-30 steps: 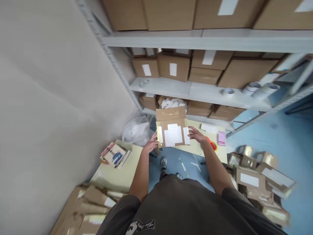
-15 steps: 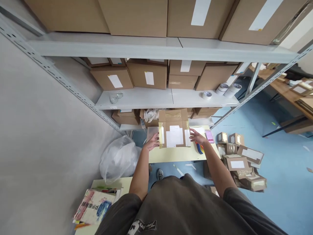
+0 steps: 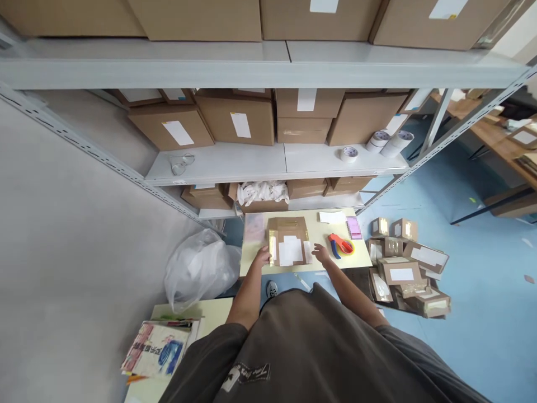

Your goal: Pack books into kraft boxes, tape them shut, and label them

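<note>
A cardboard box (image 3: pixel 297 225) with white paper pieces on its face and shiny tape along its edges rests on the pale yellow table (image 3: pixel 251 270). My left hand (image 3: pixel 263 256) is closed on its lower left edge, with some fingers hidden by the box. Just off the right edge is my right hand (image 3: pixel 321 254), open, fingers apart and nothing in them. To the right of that hand lies a red and blue tape dispenser (image 3: pixel 340 245) beside a yellow roll (image 3: pixel 349 247).
Ahead stands a metal shelf (image 3: pixel 235 159) with cardboard boxes and white tape rolls (image 3: pixel 380 140). Taped parcels (image 3: pixel 403 274) are heaped on the blue floor at right. A clear plastic bag (image 3: pixel 201 268) bulges at left, above a side table with papers (image 3: pixel 161 350).
The box has come down onto the table, nearer to me. My right hand has let go of its right edge; my left hand stays on the left edge. The tape dispenser is now uncovered.
</note>
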Action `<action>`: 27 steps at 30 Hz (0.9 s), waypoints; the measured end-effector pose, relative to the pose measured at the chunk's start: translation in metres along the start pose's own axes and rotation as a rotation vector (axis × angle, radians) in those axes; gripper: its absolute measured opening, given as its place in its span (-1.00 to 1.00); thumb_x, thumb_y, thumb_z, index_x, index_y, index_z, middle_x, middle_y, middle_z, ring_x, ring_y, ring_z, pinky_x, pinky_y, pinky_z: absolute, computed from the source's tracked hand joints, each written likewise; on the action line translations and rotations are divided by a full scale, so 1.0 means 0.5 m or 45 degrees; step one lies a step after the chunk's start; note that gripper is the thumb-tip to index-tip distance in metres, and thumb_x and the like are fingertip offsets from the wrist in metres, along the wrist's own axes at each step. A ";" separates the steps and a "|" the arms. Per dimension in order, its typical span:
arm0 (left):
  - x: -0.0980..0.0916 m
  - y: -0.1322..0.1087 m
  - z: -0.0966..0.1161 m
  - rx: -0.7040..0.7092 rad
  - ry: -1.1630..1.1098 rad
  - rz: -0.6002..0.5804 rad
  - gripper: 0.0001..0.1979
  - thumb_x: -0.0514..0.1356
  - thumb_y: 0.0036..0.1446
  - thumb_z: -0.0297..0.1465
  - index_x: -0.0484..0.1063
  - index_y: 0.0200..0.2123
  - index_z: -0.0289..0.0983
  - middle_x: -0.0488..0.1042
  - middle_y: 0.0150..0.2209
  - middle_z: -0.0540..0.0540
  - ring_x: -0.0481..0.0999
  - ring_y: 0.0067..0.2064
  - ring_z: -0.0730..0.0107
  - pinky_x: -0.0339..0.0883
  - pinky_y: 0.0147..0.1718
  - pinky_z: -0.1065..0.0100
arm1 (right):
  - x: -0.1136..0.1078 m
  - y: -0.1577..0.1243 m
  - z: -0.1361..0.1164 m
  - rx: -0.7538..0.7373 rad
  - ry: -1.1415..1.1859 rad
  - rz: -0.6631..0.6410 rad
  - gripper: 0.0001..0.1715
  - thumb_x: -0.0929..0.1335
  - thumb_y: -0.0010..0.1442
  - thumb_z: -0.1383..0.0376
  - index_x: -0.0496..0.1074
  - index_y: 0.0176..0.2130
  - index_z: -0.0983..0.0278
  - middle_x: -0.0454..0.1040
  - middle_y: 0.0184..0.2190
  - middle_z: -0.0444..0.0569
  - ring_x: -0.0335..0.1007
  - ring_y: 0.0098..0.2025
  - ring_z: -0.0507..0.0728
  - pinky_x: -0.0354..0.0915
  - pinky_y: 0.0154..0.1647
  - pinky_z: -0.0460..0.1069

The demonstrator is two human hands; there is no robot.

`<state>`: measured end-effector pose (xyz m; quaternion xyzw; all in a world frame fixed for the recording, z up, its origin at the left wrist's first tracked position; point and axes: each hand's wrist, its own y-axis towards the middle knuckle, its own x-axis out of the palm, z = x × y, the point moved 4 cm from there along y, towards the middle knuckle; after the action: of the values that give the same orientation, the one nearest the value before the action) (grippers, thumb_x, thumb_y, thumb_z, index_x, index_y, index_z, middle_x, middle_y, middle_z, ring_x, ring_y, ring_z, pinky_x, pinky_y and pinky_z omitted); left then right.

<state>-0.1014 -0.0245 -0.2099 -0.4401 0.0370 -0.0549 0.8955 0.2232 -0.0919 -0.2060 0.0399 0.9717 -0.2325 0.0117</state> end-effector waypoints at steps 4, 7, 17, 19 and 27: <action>0.027 -0.017 -0.043 0.106 -0.119 0.052 -0.10 0.50 -0.20 -0.43 0.43 0.30 -0.21 0.56 -0.40 0.00 0.58 -0.47 0.30 0.53 -0.32 0.21 | 0.033 -0.034 0.019 -0.099 -0.459 0.005 -0.21 0.58 -0.12 0.27 0.56 0.14 0.07 0.60 0.14 0.09 0.52 0.21 0.43 0.38 0.28 0.31; 0.055 -0.050 -0.020 0.211 -0.199 0.128 -0.12 0.47 -0.17 -0.45 0.43 0.31 -0.26 0.56 -0.40 0.01 0.62 -0.41 0.29 0.54 -0.29 0.26 | 0.092 -0.051 0.002 -0.316 -0.718 -0.155 0.02 0.61 -0.14 0.29 0.47 0.31 0.07 0.45 0.35 0.13 0.30 0.42 0.48 0.24 0.43 0.34; 0.121 -0.099 0.157 0.674 -0.247 0.184 -0.23 0.49 0.08 -0.29 0.40 0.36 -0.17 0.61 0.08 -0.23 0.69 -0.13 0.23 0.52 -0.11 0.27 | 0.040 -0.060 -0.124 -0.440 -0.429 0.236 -0.53 0.36 0.28 0.11 0.57 0.14 0.07 0.60 0.17 0.10 0.44 0.29 0.43 0.38 0.31 0.26; 0.072 -0.078 0.200 0.686 -0.136 0.358 -0.22 0.51 0.01 -0.37 0.43 0.32 -0.14 0.53 0.24 -0.25 0.65 0.04 0.16 0.49 -0.04 0.29 | -0.001 -0.060 -0.140 -0.399 -0.311 0.229 -0.55 0.36 0.27 0.02 0.59 0.06 0.12 0.66 -0.01 0.13 0.50 0.18 0.45 0.46 0.19 0.25; 0.018 -0.026 0.287 0.773 -0.059 -0.005 -0.32 0.47 -0.12 -0.45 0.49 0.15 -0.16 0.64 0.01 -0.12 0.61 0.11 0.21 0.44 0.10 0.27 | -0.037 -0.070 -0.150 -0.376 -0.159 0.194 -0.50 0.39 0.17 0.01 0.52 0.05 0.13 0.65 -0.16 0.00 0.54 0.00 0.33 0.51 0.01 0.17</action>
<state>-0.0770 0.0791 -0.1123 -0.1535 -0.0024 -0.0553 0.9866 0.2386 -0.0906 -0.1225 0.0966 0.9869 -0.0878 0.0954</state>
